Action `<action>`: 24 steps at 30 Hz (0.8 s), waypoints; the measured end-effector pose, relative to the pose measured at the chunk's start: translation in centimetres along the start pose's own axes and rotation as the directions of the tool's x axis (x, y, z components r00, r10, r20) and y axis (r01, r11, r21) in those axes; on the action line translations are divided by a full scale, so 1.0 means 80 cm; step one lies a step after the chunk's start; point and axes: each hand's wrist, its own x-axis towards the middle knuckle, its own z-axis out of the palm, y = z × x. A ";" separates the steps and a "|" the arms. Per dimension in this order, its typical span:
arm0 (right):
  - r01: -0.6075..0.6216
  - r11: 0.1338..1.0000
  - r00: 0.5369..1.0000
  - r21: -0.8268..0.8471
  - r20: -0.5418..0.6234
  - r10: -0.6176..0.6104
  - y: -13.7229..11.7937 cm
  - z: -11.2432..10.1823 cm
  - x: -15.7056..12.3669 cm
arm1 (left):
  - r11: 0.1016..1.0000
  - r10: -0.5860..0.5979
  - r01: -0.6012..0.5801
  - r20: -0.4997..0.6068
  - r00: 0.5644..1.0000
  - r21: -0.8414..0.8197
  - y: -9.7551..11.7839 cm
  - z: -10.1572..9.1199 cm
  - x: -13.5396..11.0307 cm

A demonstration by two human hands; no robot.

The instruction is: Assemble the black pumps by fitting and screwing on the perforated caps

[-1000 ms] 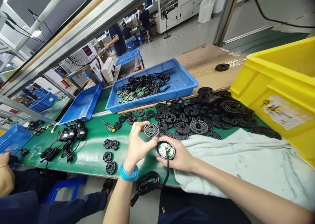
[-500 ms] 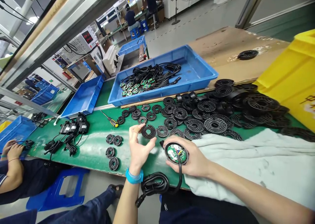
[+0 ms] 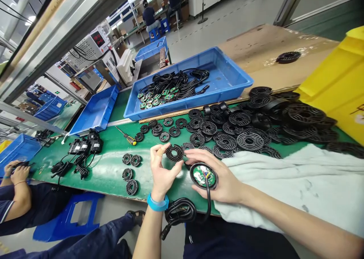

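Along the front edge of the green-matted workbench (image 3: pixel 99 183), both bare hands close together above the mat. Left hand (image 3: pixel 162 171), blue band at the wrist, pinching a black slotted disc (image 3: pixel 174 153) by its rim between thumb and fingertips (image 3: pixel 160 148). Right hand (image 3: pixel 218 179) curled around a round black-rimmed housing (image 3: pixel 203 176), a green circuit board showing in its face, fingers closed around the rim. From the housing, a black cable (image 3: pixel 208 198) running down past the bench edge to a cable coil (image 3: pixel 179 209).

Main risks: the weight of that cable tugging the housing out of the right hand, and the light pinch letting the disc slip into the heap of black slotted discs (image 3: pixel 227 134) just beyond. Also possible: the disc's hard edge knocking the exposed board, given the small gap between them.

Open room on the mat to the left, around small groups of discs (image 3: pixel 127 159) and a yellow-and-black screwdriver (image 3: pixel 127 138). Far less to the right: a pale cloth (image 3: pixel 256 175) under the right forearm, a yellow plastic crate (image 3: pixel 332 88) beyond. Behind the heap, a blue tray (image 3: pixel 236 67) of cables and boards. At far left, a co-worker's hands (image 3: pixel 19 171), well apart.
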 end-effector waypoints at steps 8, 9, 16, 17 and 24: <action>0.028 0.998 0.999 -0.052 0.041 -0.026 -0.002 0.000 0.000 | 0.999 0.029 -0.029 0.015 0.999 0.016 -0.007 0.003 -0.006; 0.035 0.998 0.998 -0.057 0.045 -0.033 -0.003 0.000 0.000 | 0.999 0.029 -0.029 0.012 1.000 0.020 -0.008 0.002 -0.007; 0.184 0.970 0.978 -0.160 0.126 -0.165 -0.006 0.005 -0.003 | 0.993 0.049 -0.057 -0.077 0.996 -0.100 -0.014 0.008 -0.013; 0.215 0.957 0.972 -0.192 0.142 -0.190 -0.005 0.006 -0.004 | 0.987 0.069 -0.086 -0.126 0.990 -0.136 -0.014 0.010 -0.013; 0.268 0.919 0.961 -0.288 0.142 -0.236 0.000 0.003 -0.005 | 0.952 0.307 -0.303 -0.155 0.939 0.048 -0.011 0.003 -0.011</action>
